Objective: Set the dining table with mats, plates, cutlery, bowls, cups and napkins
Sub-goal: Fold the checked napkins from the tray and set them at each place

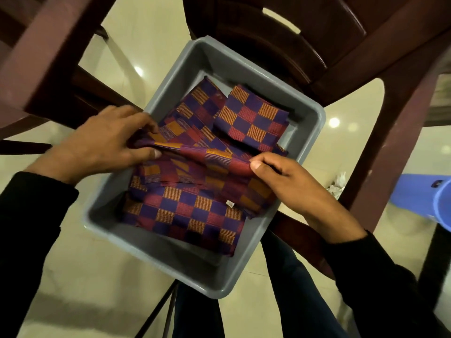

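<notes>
A grey plastic bin point(249, 67) sits below me, filled with several folded checkered cloths in purple, red and orange. One folded cloth point(251, 118) lies at the bin's far right. Another flat cloth point(185, 215) covers the near part. My left hand point(102, 142) and my right hand point(292, 184) each pinch an end of one checkered cloth point(202, 154), which is raised in a ridge across the middle of the bin. Black sleeves cover both forearms.
Dark wooden chairs point(317, 40) stand beyond the bin, with legs and rails on the left and right. A blue plastic container point(429, 198) sits at the right edge on the cream tiled floor point(78, 264). Crumpled white paper point(338, 184) lies near it.
</notes>
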